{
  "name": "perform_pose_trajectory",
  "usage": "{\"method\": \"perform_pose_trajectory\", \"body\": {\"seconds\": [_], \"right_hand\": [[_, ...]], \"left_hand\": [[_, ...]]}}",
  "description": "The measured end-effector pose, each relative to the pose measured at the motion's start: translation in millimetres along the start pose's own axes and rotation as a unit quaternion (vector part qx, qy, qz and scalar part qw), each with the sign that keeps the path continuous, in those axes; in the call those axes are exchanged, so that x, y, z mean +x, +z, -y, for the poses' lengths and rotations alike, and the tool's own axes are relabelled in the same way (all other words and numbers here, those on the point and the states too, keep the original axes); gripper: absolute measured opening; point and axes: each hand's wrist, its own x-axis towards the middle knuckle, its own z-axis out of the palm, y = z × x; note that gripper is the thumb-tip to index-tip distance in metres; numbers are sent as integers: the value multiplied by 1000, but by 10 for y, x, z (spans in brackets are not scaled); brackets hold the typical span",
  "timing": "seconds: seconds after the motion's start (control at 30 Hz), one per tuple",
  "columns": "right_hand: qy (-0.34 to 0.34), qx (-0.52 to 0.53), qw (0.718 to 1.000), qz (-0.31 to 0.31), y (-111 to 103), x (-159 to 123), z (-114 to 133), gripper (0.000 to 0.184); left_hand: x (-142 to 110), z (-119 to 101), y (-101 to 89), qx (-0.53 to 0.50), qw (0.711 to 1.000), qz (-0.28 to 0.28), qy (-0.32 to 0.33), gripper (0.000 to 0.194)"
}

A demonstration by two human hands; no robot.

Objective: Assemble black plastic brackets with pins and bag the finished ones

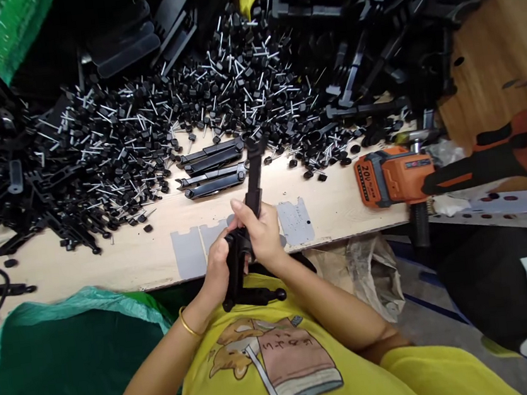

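Both my hands are wrapped round one black plastic jointed bracket (pixel 252 179), held over the front edge of the bench. My left hand (pixel 218 263) closes on its lower part, where a short arm with a ball end sticks out to the right. Higher up, my right hand (pixel 262 229) grips the long straight section, thumb laid along it. Beyond the bracket's far tip, several flat black arm pieces (pixel 212 165) lie side by side on the bench. Grey patches (pixel 296 222) mark the wood beside my right hand. My fingers hide the bracket's middle.
A wide heap of black-headed metal pins (pixel 231 80) covers the back of the bench (pixel 340 204). Black plastic parts (pixel 363 27) pile up at back right. An orange cordless drill (pixel 394 176) lies to the right. A green sack (pixel 73 365) gapes open below left.
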Motion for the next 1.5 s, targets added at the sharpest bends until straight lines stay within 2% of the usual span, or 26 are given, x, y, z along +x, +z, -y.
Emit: {"method": "perform_pose_trajectory", "body": {"seconds": [0.07, 0.1, 0.2, 0.27, 0.3, 0.4, 0.5, 0.53, 0.67, 0.7, 0.83, 1.03, 1.13, 1.2, 1.27, 1.3, 1.33, 1.4, 1.43, 1.5], "right_hand": [[-39, 7, 998, -52, 12, -8, 1, 46], [-50, 8, 997, -56, 12, -2, 0, 46], [-25, -4, 1000, -5, -4, 69, 1, 48], [4, -20, 999, 35, -3, 126, 4, 50], [9, -29, 999, 35, 8, 143, 3, 50], [-15, -41, 999, -30, 71, 138, -18, 47], [-40, -34, 996, -71, 96, 120, -28, 46], [-39, -37, 997, -58, 85, 129, -20, 47], [12, -73, 995, 62, 11, 206, 41, 51], [18, -76, 995, 65, 7, 214, 50, 51], [-33, -82, 996, -30, 58, 182, 37, 48], [-75, -178, 981, -1, 68, 279, 60, 47], [-97, -211, 972, -35, 11, 358, 54, 46], [-94, -196, 973, -74, -41, 402, 30, 47], [-85, -159, 977, -115, -91, 446, 8, 48], [-82, -137, 978, -136, -108, 469, 1, 49], [-79, -115, 978, -153, -117, 491, -2, 49], [-75, -77, 979, -176, -105, 521, 0, 49], [-74, -62, 979, -181, -87, 525, 2, 49], [-75, -47, 980, -179, -41, 506, -3, 48]], "left_hand": [[19, 1, -20, 2, 1000, 3, 10, 76], [28, 0, -29, -1, 1000, 9, 9, 76], [43, -10, -22, -19, 999, 26, -24, 77], [52, -18, 5, -38, 998, 14, -47, 78], [58, -22, 16, -48, 997, -1, -56, 78], [90, -37, 12, -57, 995, -44, -67, 77], [124, -50, -26, -43, 997, -40, -49, 70], [130, -54, -31, -42, 997, -33, -50, 68], [128, -66, 7, -58, 996, -11, -72, 64], [129, -69, 18, -63, 996, -16, -67, 62], [172, -69, 18, -57, 997, -45, -38, 59], [351, -24, 25, -85, 994, -21, -59, 64], [375, -90, -4, -63, 996, -2, -55, 70], [308, -165, -49, 25, 998, 48, -19, 80], [190, -215, -68, 189, 976, 97, 44, 93], [129, -220, -55, 283, 950, 98, 83, 100], [79, -208, -24, 371, 917, 78, 122, 106], [31, -145, 80, 490, 851, -2, 191, 105], [39, -105, 141, 516, 827, -45, 219, 101], [106, -39, 240, 525, 808, -104, 247, 98]]}}
